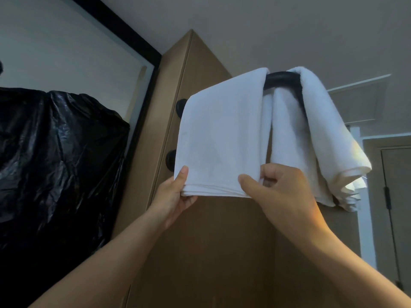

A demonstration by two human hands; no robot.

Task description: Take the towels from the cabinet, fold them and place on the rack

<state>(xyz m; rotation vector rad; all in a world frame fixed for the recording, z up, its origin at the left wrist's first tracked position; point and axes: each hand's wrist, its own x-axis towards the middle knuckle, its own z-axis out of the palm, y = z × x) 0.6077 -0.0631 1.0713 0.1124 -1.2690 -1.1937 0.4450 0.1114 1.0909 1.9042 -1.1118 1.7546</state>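
Currently, folded towel [220, 138] draped over rack [282, 79].
Its lower corners are pinched by left hand [175, 193] and right hand [280, 192]; second towel [322, 134] hangs beside it, wooden cabinet [200, 241] behind.

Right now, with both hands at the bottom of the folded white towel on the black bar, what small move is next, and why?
Probably a gentle downward tug to level the hem. The left hand and right hand each pinch a bottom corner of the folded white towel, which already hangs flat over the black rack bar beside a bunched white towel.

soft white cloth towel [220, 138] — matt wood cabinet [200, 241] — glossy black plastic sheet [55, 156].
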